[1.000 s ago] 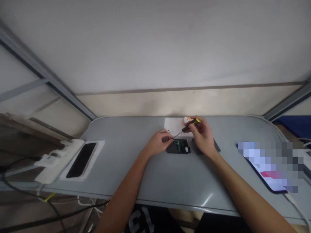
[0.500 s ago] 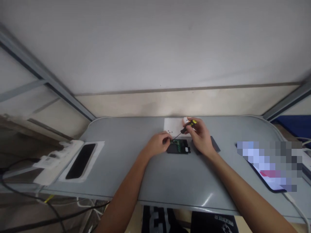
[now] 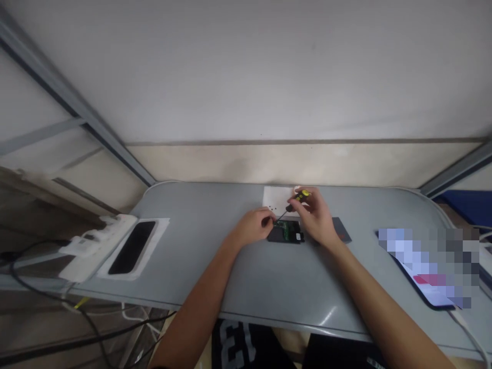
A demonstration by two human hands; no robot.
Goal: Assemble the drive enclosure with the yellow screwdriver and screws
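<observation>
A small black device with an exposed green circuit board [image 3: 286, 232] lies on the grey table. My right hand [image 3: 317, 215] is closed on a black and yellow screwdriver [image 3: 301, 197], whose shaft slants down left to the board's upper left corner. At that corner my left hand [image 3: 255, 225] has its fingers pinched near the screwdriver tip; whatever is between them is too small to make out. Behind the device lies a white sheet [image 3: 280, 197] with several tiny dark pieces on it. A dark flat panel [image 3: 342, 229] is partly behind my right hand.
At the left, a black phone [image 3: 132, 247] lies on white paper beside a white power strip [image 3: 102, 246] with plugs and cables. A large phone with a blurred screen [image 3: 423, 271] and a white cable [image 3: 467, 328] is at the right.
The view has shifted slightly, so the table items appear a little displaced. Both hands keep nearly the same pose at the device, and the screwdriver still points to its upper left corner.
</observation>
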